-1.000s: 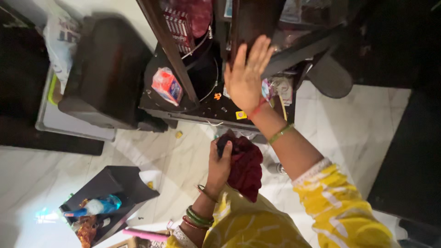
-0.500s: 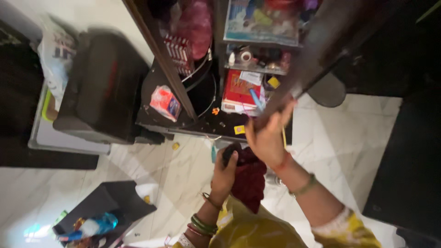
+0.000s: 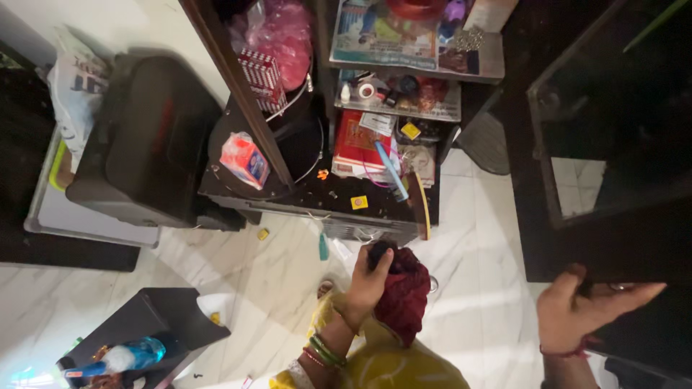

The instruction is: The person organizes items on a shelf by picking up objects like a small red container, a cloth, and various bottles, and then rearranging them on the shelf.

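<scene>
My left hand (image 3: 366, 282) grips a bunched dark red cloth (image 3: 400, 292) in front of my yellow clothing. My right hand (image 3: 584, 310) rests on the lower edge of a dark cabinet door with a glass pane (image 3: 613, 158), swung out to the right. The opened cabinet (image 3: 324, 194) shows shelves crowded with a red book (image 3: 357, 140), a blue comb-like stick (image 3: 389, 171), tape, small bottles and printed paper. A pink plastic bag (image 3: 277, 36) and a red patterned box (image 3: 261, 72) sit in the left compartment.
A dark box-like unit (image 3: 140, 144) stands left of the cabinet beside a white bag (image 3: 76, 83). A small packet (image 3: 244, 160) lies on the cabinet's base. A low black stand (image 3: 144, 331) with a blue bottle (image 3: 133, 354) sits on the marble floor at lower left.
My right hand has pulled the cabinet door from shut to wide open on the right, uncovering the shelves. The left hand keeps its hold on the red cloth.
</scene>
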